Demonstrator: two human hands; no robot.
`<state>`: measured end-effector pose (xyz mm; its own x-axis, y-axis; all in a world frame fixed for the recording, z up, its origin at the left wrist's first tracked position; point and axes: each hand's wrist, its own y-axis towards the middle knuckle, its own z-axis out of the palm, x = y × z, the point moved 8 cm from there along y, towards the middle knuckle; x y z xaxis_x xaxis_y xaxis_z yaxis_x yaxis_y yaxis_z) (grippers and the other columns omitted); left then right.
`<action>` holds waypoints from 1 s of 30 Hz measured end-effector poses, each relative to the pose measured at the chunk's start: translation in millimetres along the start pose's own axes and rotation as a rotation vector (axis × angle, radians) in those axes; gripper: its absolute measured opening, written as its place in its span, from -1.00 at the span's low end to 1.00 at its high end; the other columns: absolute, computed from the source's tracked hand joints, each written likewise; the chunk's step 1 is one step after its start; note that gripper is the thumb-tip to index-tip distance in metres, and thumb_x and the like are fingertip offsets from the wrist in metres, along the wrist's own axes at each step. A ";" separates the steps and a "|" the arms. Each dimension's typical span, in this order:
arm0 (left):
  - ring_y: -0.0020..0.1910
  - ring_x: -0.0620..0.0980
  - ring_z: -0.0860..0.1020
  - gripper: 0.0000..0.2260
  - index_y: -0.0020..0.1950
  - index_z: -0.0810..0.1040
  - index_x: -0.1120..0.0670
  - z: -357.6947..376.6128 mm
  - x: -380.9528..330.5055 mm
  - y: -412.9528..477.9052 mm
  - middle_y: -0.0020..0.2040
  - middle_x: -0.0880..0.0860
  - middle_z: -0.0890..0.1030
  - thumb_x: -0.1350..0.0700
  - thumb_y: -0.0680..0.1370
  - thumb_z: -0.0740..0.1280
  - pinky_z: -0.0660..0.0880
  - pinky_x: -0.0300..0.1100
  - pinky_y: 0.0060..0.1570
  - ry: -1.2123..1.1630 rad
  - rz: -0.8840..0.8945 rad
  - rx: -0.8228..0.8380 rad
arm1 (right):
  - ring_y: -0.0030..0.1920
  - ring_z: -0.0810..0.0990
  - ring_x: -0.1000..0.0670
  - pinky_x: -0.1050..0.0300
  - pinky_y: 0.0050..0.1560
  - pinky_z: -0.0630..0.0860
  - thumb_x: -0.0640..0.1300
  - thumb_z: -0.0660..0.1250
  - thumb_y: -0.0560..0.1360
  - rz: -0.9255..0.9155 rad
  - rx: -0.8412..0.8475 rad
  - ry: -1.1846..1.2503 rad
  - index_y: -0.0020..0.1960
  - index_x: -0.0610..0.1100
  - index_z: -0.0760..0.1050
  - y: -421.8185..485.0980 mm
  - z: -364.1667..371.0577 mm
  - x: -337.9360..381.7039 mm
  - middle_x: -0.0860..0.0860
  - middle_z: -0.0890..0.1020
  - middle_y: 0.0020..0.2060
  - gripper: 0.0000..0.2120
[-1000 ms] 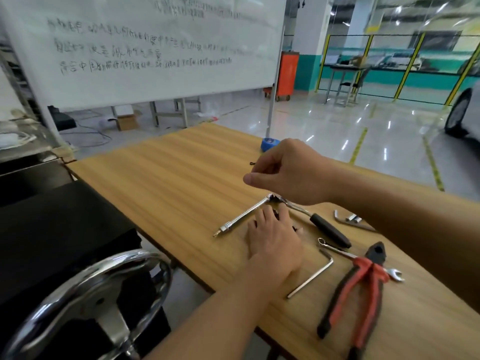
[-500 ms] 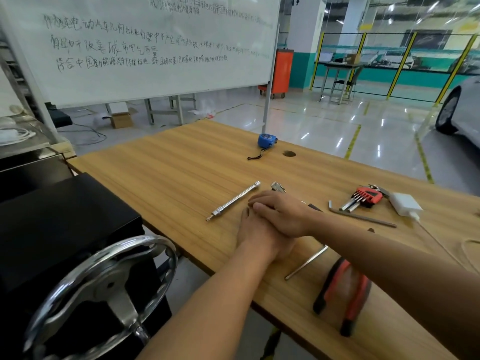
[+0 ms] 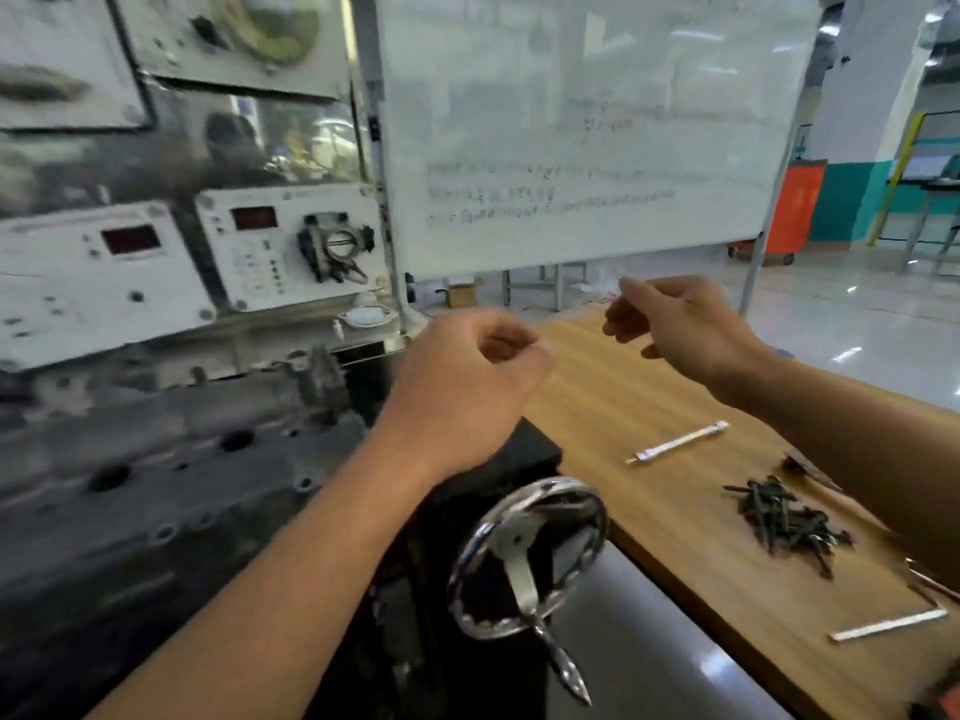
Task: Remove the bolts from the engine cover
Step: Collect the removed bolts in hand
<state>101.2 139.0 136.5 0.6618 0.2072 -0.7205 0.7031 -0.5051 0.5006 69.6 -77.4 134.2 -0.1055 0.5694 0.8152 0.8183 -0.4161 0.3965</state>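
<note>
Both hands have left the table. Left hand makes an empty fist mid-frame; right hand shows fingers loosely bent.

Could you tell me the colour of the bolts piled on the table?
Dark grey-black metal bolts, head view.

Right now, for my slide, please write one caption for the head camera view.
Left hand and right hand held in the air, engine at left, pile of dark bolts on the wooden table.

Dark bolts on a tan wood-grain table.
</note>
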 end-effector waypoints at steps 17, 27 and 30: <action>0.16 0.10 0.45 -0.58 0.24 0.51 0.06 -360.2 95.4 -175.1 0.16 0.09 0.53 -0.19 0.53 0.30 0.45 0.05 0.20 1.235 -0.511 -0.443 | -0.19 0.64 -0.13 -0.09 -0.10 0.55 0.16 0.18 0.60 -0.022 0.048 -0.126 -0.23 -0.04 0.59 78.6 214.6 -18.3 -0.08 0.71 -0.20 -0.60; -0.14 0.05 0.56 -0.61 -0.07 0.45 -0.20 -428.8 171.8 -213.5 -0.16 -0.08 0.54 -0.46 0.36 0.16 0.52 -0.07 -0.14 1.216 -0.850 -0.186 | -0.06 0.58 -0.04 0.01 0.04 0.55 0.55 -0.02 0.41 -0.388 0.449 -0.745 0.01 -0.05 0.53 38.3 293.2 107.7 -0.07 0.65 -0.02 -0.27; -0.30 -0.03 0.47 -0.70 -0.13 0.54 -0.11 -429.5 169.0 -207.8 -0.31 -0.12 0.50 -0.32 0.46 0.29 0.36 -0.15 -0.34 1.200 -0.734 -0.218 | -0.04 0.56 -0.11 -0.02 0.06 0.54 0.60 -0.17 0.34 -0.476 0.433 -0.877 -0.04 -0.05 0.53 40.7 297.6 111.4 -0.13 0.64 0.05 -0.16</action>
<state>178.7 638.8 116.8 -0.1258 0.9901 -0.0627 0.9301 0.1397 0.3396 259.3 180.1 115.5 -0.1652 0.9856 -0.0362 0.9481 0.1688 0.2696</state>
